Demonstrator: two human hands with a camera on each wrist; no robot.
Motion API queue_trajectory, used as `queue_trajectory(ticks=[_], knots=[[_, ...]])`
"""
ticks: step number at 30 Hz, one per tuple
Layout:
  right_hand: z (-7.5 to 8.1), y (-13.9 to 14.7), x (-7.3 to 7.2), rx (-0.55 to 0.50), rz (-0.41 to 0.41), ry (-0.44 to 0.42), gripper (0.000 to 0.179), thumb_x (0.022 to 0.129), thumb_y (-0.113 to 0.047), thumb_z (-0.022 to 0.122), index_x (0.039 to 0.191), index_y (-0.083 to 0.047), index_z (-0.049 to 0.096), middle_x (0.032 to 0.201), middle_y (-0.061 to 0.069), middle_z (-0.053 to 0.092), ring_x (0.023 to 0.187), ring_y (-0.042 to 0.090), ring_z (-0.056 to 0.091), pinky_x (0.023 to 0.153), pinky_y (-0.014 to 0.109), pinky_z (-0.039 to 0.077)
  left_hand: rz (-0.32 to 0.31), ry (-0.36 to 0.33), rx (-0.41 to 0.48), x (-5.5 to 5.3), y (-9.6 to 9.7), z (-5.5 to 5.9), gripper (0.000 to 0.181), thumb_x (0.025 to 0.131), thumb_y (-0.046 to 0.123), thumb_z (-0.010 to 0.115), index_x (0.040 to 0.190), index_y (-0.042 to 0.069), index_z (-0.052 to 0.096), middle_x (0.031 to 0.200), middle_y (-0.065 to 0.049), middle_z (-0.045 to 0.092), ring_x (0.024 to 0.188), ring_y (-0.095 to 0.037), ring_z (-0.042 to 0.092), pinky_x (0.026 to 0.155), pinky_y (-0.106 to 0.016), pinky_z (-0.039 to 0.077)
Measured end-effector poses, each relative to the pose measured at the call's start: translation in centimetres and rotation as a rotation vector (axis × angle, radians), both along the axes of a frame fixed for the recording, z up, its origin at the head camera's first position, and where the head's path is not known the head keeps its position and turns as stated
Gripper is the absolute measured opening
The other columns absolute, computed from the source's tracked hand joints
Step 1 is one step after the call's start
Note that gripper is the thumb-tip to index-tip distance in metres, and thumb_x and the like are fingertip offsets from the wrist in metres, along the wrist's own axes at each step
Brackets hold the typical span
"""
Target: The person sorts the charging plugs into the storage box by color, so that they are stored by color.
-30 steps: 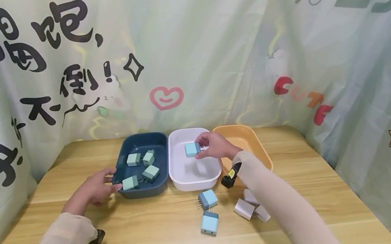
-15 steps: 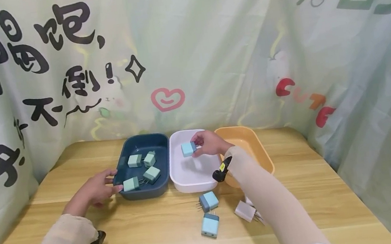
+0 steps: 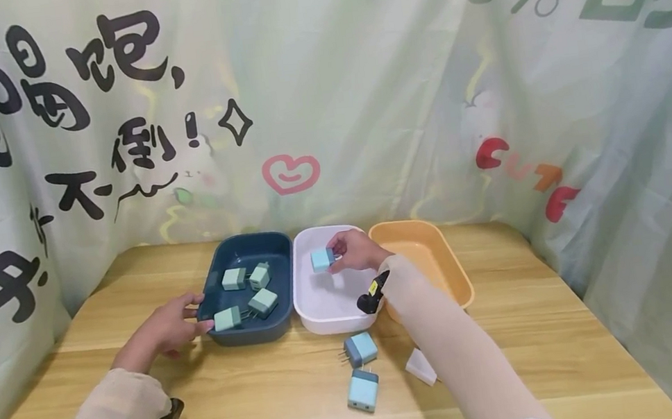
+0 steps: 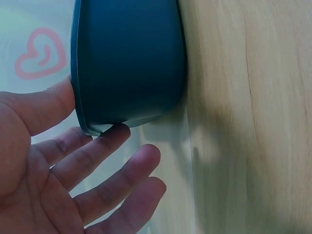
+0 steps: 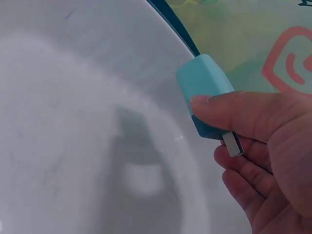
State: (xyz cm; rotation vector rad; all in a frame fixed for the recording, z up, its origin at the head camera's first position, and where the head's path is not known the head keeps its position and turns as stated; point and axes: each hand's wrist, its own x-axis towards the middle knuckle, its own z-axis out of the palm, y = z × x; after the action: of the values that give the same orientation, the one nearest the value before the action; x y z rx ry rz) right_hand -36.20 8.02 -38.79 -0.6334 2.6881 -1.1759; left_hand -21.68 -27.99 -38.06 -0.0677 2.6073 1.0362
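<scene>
My right hand [image 3: 358, 250] pinches a light blue plug charger [image 3: 320, 260] by its darker end, over the white tray [image 3: 323, 324]. In the right wrist view the thumb lies along the charger [image 5: 204, 78], with a metal prong [image 5: 233, 145] sticking out below. At the dark blue tray [image 3: 255, 335], my left hand [image 3: 172, 325] holds the near left corner; thumb and fingertips meet the rim and wall, as the left wrist view shows, while the other fingers spread loosely. Several green chargers [image 3: 263, 303] lie inside that tray.
Two more light blue chargers [image 3: 363, 390] lie on the wooden table [image 3: 260, 414] before the white tray. A pale charger [image 3: 421, 367] shows beside my right forearm, which hides part of the table. The orange tray [image 3: 455, 272] stands right of the white one; a printed curtain [image 3: 360, 95] hangs behind.
My right hand has shifted slightly left with the light blue charger over the white tray. The right forearm has swung left and now covers most of the pale chargers. My left hand stays put.
</scene>
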Motion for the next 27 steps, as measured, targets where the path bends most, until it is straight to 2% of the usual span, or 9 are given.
queue_trajectory(ticks=[5,10,18,23,27], knots=[[-0.4,-0.5,-0.5,0.013,-0.025,0.03,0.039,0.067,-0.009,0.089,0.099,-0.002,0.068,0.091,0.005,0.068,0.09,0.019,0.065,0.086,0.028,0.05,0.006,-0.005,0.001,0.0,0.0,-0.1,0.072,0.092,0.028,0.069,0.145,0.0,0.031,0.143,-0.036,0.035,0.106,-0.044,0.055,0.062,-0.044,0.055],[-0.8,-1.1,-0.9,0.002,-0.013,0.056,0.037,0.067,-0.01,0.089,0.097,-0.002,0.068,0.089,0.005,0.069,0.089,0.018,0.065,0.084,0.027,0.05,0.019,-0.008,-0.013,0.1,0.0,0.0,0.072,0.091,0.029,0.07,0.145,0.0,0.031,0.142,-0.036,0.035,0.108,-0.045,0.054,0.063,-0.044,0.055],[-1.0,-1.9,-0.8,0.026,-0.043,0.03,0.037,0.069,-0.012,0.089,0.098,-0.004,0.067,0.093,0.005,0.069,0.094,0.02,0.064,0.087,0.029,0.05,0.023,-0.008,-0.004,0.3,0.1,0.0,0.073,0.091,0.028,0.07,0.145,0.0,0.031,0.142,-0.035,0.035,0.107,-0.044,0.054,0.062,-0.043,0.055],[-0.9,-1.9,-0.7,0.032,-0.048,0.05,0.037,0.069,-0.013,0.089,0.098,-0.004,0.067,0.094,0.005,0.069,0.094,0.02,0.065,0.088,0.029,0.05,0.028,-0.009,-0.003,0.2,0.3,0.1,0.073,0.091,0.028,0.07,0.146,0.0,0.031,0.143,-0.035,0.035,0.105,-0.043,0.054,0.062,-0.043,0.055],[-0.9,-2.0,-0.6,0.039,-0.077,0.041,0.04,0.072,-0.015,0.088,0.104,-0.004,0.066,0.099,0.006,0.068,0.097,0.02,0.064,0.089,0.03,0.05,0.026,-0.007,-0.004,0.2,0.3,0.1,0.072,0.091,0.027,0.07,0.145,0.0,0.031,0.142,-0.035,0.036,0.106,-0.043,0.054,0.062,-0.044,0.055]])
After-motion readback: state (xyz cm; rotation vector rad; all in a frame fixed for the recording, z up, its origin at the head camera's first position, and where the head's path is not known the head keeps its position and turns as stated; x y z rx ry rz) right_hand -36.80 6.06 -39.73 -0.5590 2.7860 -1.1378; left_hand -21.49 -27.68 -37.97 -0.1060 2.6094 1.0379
